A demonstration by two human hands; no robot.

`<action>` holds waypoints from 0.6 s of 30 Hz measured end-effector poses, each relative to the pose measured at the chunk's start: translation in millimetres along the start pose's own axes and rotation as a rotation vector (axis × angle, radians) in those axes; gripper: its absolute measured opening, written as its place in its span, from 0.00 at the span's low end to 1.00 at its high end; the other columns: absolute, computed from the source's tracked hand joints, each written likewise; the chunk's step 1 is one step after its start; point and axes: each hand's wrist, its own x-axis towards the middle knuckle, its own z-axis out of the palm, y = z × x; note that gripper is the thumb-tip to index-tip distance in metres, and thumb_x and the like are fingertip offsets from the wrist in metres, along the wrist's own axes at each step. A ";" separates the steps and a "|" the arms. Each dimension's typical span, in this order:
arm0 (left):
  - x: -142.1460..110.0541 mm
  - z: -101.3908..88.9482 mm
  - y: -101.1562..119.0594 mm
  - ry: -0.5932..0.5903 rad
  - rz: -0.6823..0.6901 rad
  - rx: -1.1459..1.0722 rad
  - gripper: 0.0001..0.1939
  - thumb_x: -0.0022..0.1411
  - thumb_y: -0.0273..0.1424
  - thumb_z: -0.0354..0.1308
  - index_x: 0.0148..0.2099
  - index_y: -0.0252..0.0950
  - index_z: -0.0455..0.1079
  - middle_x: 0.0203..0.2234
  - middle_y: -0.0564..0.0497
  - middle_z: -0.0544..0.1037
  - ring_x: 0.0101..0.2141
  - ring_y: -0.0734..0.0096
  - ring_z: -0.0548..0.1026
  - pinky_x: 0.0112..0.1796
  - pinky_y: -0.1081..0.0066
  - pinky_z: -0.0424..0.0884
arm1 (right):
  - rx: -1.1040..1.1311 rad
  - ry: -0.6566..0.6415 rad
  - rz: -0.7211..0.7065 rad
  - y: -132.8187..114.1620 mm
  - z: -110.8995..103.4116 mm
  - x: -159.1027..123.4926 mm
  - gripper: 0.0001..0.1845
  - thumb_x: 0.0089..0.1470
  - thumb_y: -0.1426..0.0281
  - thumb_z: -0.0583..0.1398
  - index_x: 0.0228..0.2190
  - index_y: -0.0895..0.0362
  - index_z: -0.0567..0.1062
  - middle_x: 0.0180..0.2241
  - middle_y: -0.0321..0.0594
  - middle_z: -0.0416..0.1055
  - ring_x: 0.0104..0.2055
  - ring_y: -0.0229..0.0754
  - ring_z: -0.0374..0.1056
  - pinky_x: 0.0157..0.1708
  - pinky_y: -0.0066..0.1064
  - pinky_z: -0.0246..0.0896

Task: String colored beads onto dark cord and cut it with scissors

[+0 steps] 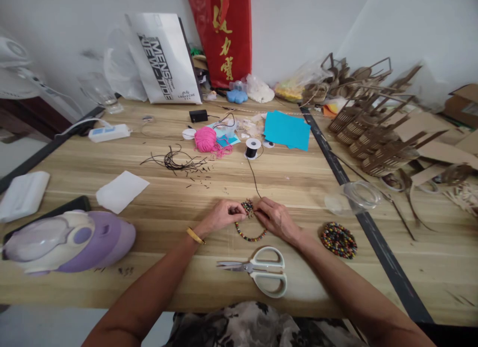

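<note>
A string of multicoloured beads (251, 238) curves along the wooden table between my two hands. My left hand (224, 215) pinches near its left end, and the fingertips hide what exactly lies between them. Across from it, my right hand (275, 216) has its fingers bent together by the right end of the string. A small heap of loose beads (247, 206) rests between the fingertips. From the spool of black cord (253, 149) a dark strand (254, 175) runs down to my right hand. Scissors with pale handles (257, 270) lie nearest my body, blades pointing left.
Coiled bead strings (339, 240) lie beside my right forearm. Cut black cords (175, 160), pink yarn (206, 139) and blue sheets (287, 131) are farther back. A purple-and-white appliance (93, 240) stands at left, woven baskets (384, 148) at right. Bags (162, 58) line the wall.
</note>
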 end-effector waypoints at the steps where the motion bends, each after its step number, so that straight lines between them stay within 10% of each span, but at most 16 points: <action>1: 0.0 0.0 -0.1 0.000 0.001 0.001 0.06 0.53 0.29 0.59 0.30 0.30 0.74 0.21 0.52 0.73 0.23 0.77 0.66 0.26 0.77 0.61 | 0.012 -0.003 -0.001 -0.1 -0.3 -0.1 0.05 0.60 0.74 0.55 0.33 0.57 0.70 0.32 0.41 0.69 0.32 0.39 0.67 0.33 0.28 0.61; 18: 0.3 0.1 -3.3 -0.016 -0.001 -0.013 0.08 0.54 0.31 0.59 0.31 0.30 0.74 0.21 0.52 0.73 0.24 0.77 0.66 0.27 0.77 0.62 | 0.436 0.127 0.015 -7.5 6.1 -2.2 0.07 0.58 0.68 0.57 0.35 0.57 0.74 0.31 0.42 0.71 0.25 0.35 0.64 0.23 0.26 0.59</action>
